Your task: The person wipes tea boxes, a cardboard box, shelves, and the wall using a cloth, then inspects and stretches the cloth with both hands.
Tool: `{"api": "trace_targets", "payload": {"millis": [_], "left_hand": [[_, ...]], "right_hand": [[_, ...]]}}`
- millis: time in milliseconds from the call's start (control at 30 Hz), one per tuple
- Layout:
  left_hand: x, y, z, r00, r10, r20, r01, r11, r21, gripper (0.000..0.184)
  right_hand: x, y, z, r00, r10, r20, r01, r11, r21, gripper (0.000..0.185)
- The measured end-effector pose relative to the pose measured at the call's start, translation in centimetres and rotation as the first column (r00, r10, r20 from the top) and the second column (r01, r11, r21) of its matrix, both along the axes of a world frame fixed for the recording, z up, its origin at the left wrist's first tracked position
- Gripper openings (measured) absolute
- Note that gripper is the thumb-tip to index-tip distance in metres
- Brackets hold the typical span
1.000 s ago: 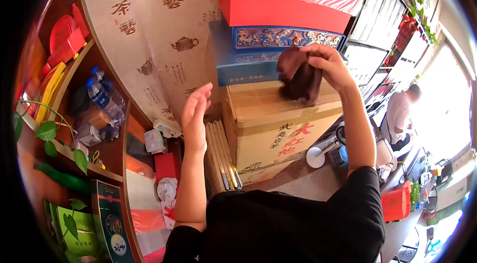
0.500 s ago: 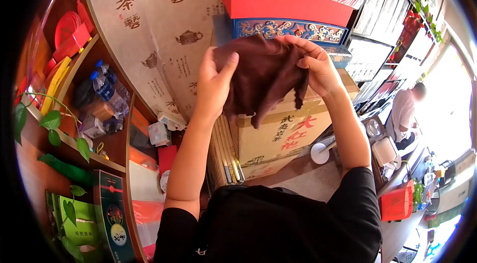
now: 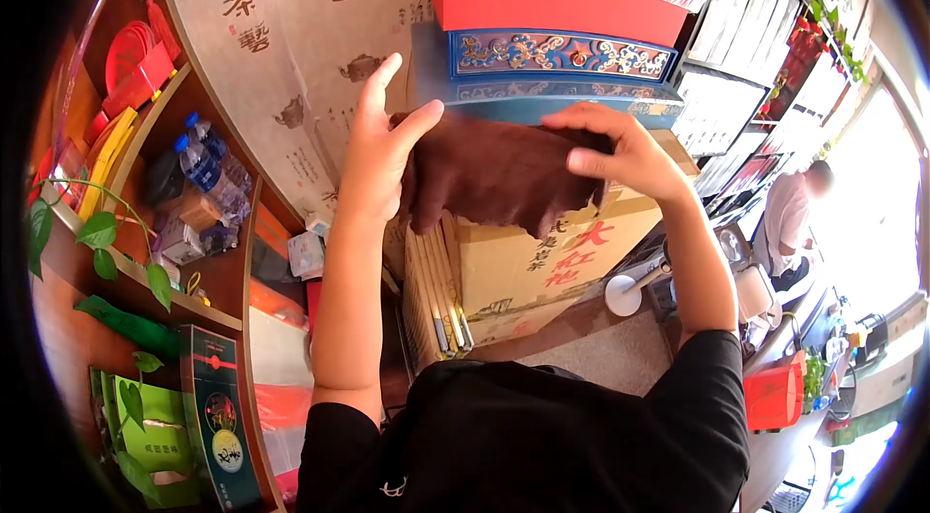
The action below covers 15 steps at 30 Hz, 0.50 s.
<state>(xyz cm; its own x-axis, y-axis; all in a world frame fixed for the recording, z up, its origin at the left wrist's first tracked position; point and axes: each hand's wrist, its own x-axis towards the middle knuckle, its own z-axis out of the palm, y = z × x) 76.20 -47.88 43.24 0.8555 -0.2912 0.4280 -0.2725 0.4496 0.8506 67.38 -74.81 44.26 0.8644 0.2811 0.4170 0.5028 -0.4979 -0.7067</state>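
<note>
A dark brown cloth (image 3: pixel 504 169) is stretched between my two hands, above a cardboard box (image 3: pixel 528 271) with red and black characters. My left hand (image 3: pixel 381 145) is at the cloth's left end, thumb and index finger spread apart, its other fingers hidden partly behind the cloth. At the right end my right hand (image 3: pixel 620 153) grips the cloth, thumb in front and fingers over the top edge. Behind the cloth are a blue ornate box (image 3: pixel 562 56) and a red box (image 3: pixel 562 4) stacked on the carton.
Shelves on the left hold water bottles (image 3: pixel 199 164), a green bag (image 3: pixel 153 435) and a dark green box (image 3: pixel 221 416). A person (image 3: pixel 783 222) is at the right near a desk. A white round base (image 3: pixel 623 296) stands on the floor.
The cloth first hung bunched from my right hand, then was spread between both hands. Now it is lower and more folded over, and my left hand has shifted left.
</note>
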Motion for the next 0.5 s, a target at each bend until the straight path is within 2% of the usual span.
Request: {"api": "trace_targets", "payload": {"millis": [33,100,133,167,233,267,300,333,367,400,433,467,500], "left_hand": [[-0.3,0.1,0.2,1.0,0.0,0.002,0.0,1.0,0.0,0.071],[-0.7,0.3,0.3,0.974,-0.227,-0.012,0.226,0.971,-0.079,0.071],[-0.7,0.1,-0.1,0.979,-0.159,0.126,0.164,0.986,-0.027,0.065],[-0.9,0.2,-0.2,0.979,-0.158,0.127,0.163,0.986,-0.027,0.065],[-1.3,0.6,-0.4,0.938,-0.167,0.304,0.09,0.964,0.251,0.061],[-1.4,0.4,-0.3,0.924,-0.111,0.367,0.015,0.967,0.253,0.049],[-1.4,0.6,-0.1,0.924,-0.11,0.367,0.015,0.967,0.253,0.049],[-1.3,1.2,0.3,0.952,-0.086,0.294,-0.027,0.933,0.359,0.042],[-1.2,1.6,0.6,0.973,-0.051,0.225,-0.061,0.884,0.463,0.035],[-1.0,1.6,0.9,0.921,-0.028,0.388,-0.186,0.846,0.501,0.02],[-0.9,1.1,1.1,0.92,-0.025,0.39,-0.189,0.846,0.499,0.02],[-1.0,0.3,1.1,0.944,-0.05,0.326,-0.137,0.841,0.524,0.018],[-1.1,-0.7,1.1,0.963,-0.073,0.26,-0.084,0.834,0.545,0.017]], "right_hand": [[-0.4,0.0,0.2,1.0,0.0,0.002,0.0,1.0,0.0,0.041],[-1.2,0.1,0.6,0.982,-0.08,0.172,0.134,0.934,-0.33,0.038],[-1.3,0.0,0.6,0.976,-0.082,0.204,0.153,0.92,-0.361,0.032],[-1.3,-0.2,0.5,0.975,-0.082,0.205,0.153,0.92,-0.361,0.032],[-1.2,-0.8,0.4,0.956,-0.093,0.277,0.206,0.888,-0.411,0.028],[-1.3,-1.0,0.6,0.956,-0.092,0.278,0.205,0.888,-0.412,0.028],[-1.6,-1.2,1.0,0.962,-0.152,0.228,0.222,0.92,-0.323,0.024],[-1.8,-1.5,1.2,0.963,-0.207,0.172,0.244,0.941,-0.233,0.022],[-1.9,-1.9,1.3,0.963,-0.206,0.174,0.244,0.941,-0.234,0.022],[-1.9,-2.4,1.3,0.999,-0.045,0.014,0.046,0.989,-0.138,0.024],[-1.7,-1.8,0.9,0.99,0.135,0.039,-0.136,0.99,0.034,0.03],[-1.6,-1.1,0.5,0.944,0.322,0.073,-0.33,0.925,0.188,0.036],[-0.8,-0.5,-0.5,0.901,0.397,0.173,-0.432,0.852,0.294,0.034]]}}
